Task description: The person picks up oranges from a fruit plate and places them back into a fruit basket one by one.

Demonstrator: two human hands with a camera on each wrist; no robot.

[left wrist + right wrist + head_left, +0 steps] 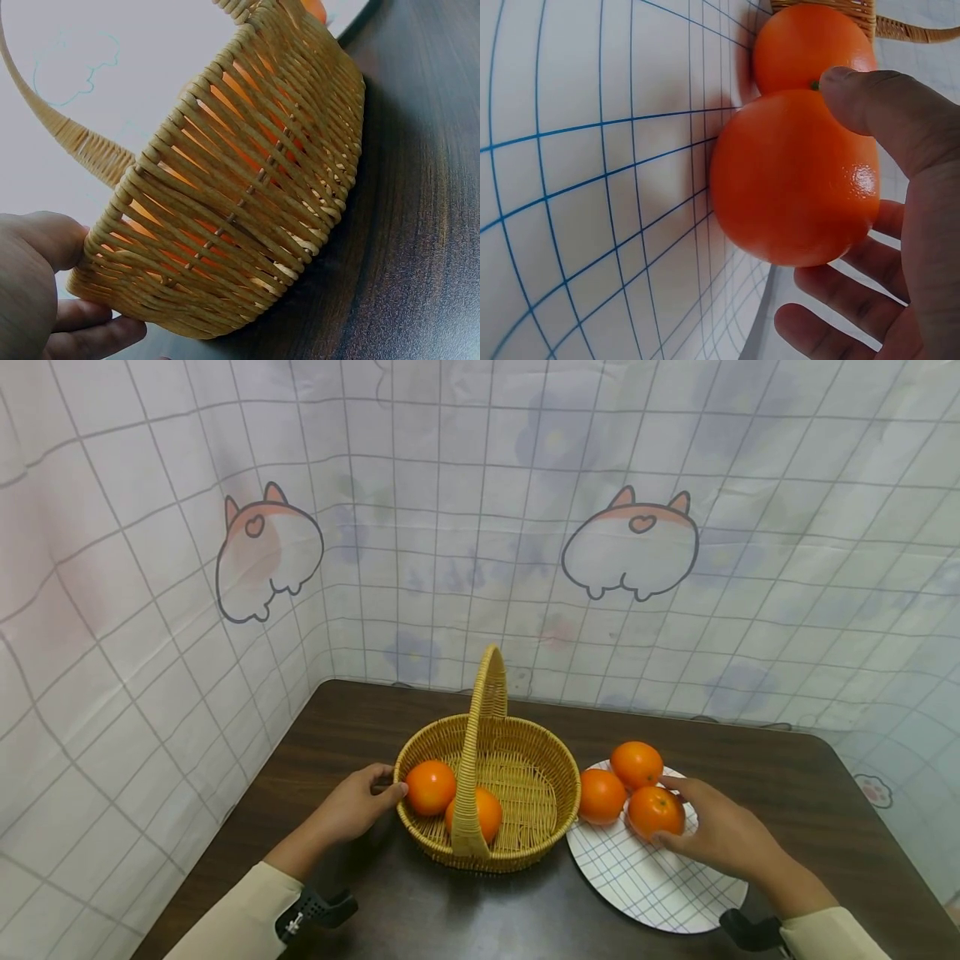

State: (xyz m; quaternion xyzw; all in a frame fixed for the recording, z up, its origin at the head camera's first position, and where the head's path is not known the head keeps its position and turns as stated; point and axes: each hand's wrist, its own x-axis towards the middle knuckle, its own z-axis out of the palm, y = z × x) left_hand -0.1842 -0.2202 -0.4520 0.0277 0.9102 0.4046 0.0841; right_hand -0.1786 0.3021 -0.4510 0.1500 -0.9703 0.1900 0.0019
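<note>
My left hand (358,806) grips the left rim of a woven wicker basket (564,777), thumb over the edge and fingers against the outer wall. Inside lie two oranges, one near the left wall (430,787) and one (489,815) partly behind the tall handle (467,768). On a round white plate (637,881) with blue grid lines sit three more oranges, close together. My right hand (723,831) holds the nearest orange (791,180) between thumb and fingers, low at the plate. Another orange (810,45) lies against it, by the thumb tip.
A dark wood-grain table (352,902) carries the basket and plate, which stand side by side. The plate's left edge comes close to the basket. Behind and to the left hangs a grid-patterned cloth (450,527) with cartoon animal prints. A third plate orange (636,765) lies farther back.
</note>
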